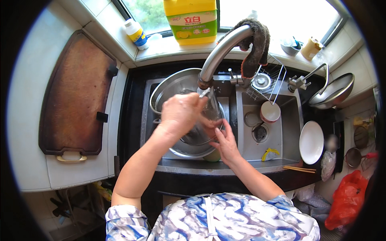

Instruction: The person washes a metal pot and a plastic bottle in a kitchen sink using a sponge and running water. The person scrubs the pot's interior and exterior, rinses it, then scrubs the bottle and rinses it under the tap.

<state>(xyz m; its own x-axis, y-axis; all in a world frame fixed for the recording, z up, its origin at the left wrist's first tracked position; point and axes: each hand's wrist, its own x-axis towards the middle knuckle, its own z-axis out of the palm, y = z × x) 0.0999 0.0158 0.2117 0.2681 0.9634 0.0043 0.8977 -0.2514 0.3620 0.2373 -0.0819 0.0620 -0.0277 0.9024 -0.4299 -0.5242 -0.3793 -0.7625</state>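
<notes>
Under the running tap (223, 54) in the left sink basin is a clear, rounded glass piece (212, 110), a lid or bowl; I cannot tell which. My right hand (227, 141) holds its right rim between fingers and thumb. Curled up over the glass, just below the spout, is my left hand (182, 111). It is slightly blurred, and its fingertips and anything inside them are hidden. A wide metal basin (187, 152) lies beneath the glass. Behind my left hand, a second metal bowl (164, 82) leans at the back left.
The right sink basin (274, 135) holds a cup-like bowl (270, 111), a drain strainer and a yellow-edged sponge (270, 154). Chopsticks (298, 169) and a white oval dish (311, 142) lie at its right. A dark cloth (256, 45) drapes over the tap. A cutting board (75, 96) stands left.
</notes>
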